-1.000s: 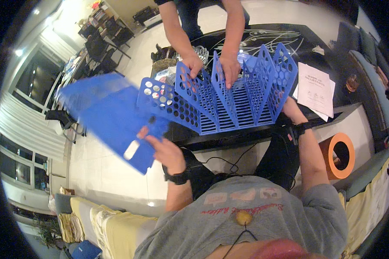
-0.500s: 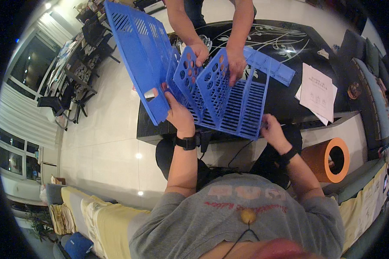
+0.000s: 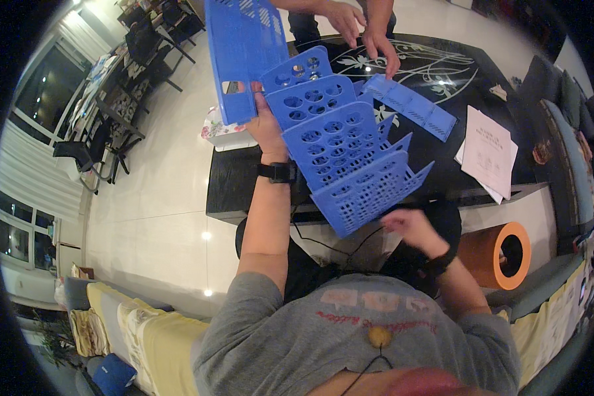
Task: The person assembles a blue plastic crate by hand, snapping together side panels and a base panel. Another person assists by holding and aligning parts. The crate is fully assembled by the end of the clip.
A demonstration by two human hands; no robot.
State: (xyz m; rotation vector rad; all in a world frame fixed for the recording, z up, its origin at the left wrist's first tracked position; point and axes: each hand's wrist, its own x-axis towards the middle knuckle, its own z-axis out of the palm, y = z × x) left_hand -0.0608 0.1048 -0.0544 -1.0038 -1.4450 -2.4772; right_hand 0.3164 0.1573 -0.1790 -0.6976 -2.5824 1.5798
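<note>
A person's left hand (image 3: 265, 129) grips a blue rack's broad plate (image 3: 241, 66) above the left part of a black bench (image 3: 228, 198), thumb and fingers closed around its edge at a rectangular cutout. The rack (image 3: 336, 132) is held aslant, its long axis running from over the bench's left side down toward the near edge, its lowest corner jutting past that edge. Its dividers, rounded at the corners and pierced with rows of round holes, stand at angles one behind another; the plate is mostly solid, with slanted slots near the top. The right hand (image 3: 412, 228), just off the bench's near edge, has its fingers loosely curled beside the rack's low end; whether they touch it cannot be told. Across the bench, a co-worker's hands (image 3: 383, 49) hover near a flat blue strip (image 3: 412, 109) lying on it.
</note>
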